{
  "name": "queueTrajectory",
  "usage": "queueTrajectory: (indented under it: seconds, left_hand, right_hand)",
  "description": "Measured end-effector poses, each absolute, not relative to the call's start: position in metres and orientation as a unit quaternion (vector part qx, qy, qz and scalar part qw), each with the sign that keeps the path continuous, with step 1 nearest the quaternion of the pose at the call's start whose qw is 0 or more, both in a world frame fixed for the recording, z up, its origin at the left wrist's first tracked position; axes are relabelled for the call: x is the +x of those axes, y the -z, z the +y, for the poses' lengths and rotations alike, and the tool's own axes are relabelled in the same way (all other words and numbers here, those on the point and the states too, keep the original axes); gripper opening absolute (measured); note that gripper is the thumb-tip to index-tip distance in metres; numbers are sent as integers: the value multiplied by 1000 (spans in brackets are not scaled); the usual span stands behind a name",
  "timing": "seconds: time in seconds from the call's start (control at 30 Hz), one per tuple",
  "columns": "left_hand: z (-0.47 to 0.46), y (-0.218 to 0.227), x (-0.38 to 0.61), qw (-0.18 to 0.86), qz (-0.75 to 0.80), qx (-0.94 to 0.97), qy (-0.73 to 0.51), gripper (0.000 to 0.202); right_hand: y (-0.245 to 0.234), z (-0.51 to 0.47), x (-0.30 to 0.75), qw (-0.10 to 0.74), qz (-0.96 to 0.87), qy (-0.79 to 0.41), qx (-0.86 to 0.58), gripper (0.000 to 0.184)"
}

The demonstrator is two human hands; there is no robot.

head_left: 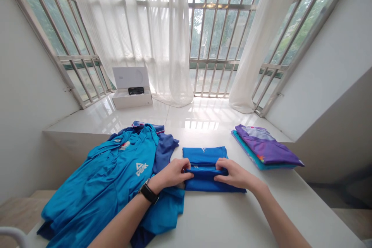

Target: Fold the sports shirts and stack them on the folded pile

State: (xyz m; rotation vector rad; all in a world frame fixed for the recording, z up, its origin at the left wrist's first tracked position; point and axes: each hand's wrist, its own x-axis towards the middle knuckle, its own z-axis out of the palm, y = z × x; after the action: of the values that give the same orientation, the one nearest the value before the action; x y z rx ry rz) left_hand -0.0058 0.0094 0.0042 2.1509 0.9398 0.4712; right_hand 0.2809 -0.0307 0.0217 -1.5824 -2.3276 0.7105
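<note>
Left hand (170, 174) and right hand (235, 174) pinch the raised fold (206, 171) of a bright blue synthetic garment (203, 155), that fold not yet pressed flat.

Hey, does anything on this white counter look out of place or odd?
The crumpled blue PEAK sports top stands out: it lies in a rumpled heap, unlike the neatly folded blue shirt beside it and the tidy stack of purple and teal clothes.
</note>
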Motion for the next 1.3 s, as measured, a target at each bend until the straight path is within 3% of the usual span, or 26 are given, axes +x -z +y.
queueTrajectory:
  seconds: [0.17, 0.43, 0.7, 1.0, 1.3]
  left_hand:
    - [13, 1, -6, 360, 407, 817, -194, 26]
    - [13, 4, -8, 476, 458, 737, -144, 33]
    - [12, -4, -5, 337, 489, 793, -134, 35]
    - [14, -2, -2, 273, 530, 796, -100, 52]
    - [16, 3, 2, 181, 561, 799, -121, 44]
  right_hand:
    - [-22, -28, 301, 105, -763, -304, -560, 19]
    - [-19, -23, 305, 130, -754, -296, -572, 30]
    - [-10, -19, 303, 124, -737, -260, -612, 34]
    - [-6, -16, 304, 121, -733, -227, -629, 36]
    - [8, -9, 306, 141, -724, -196, -647, 36]
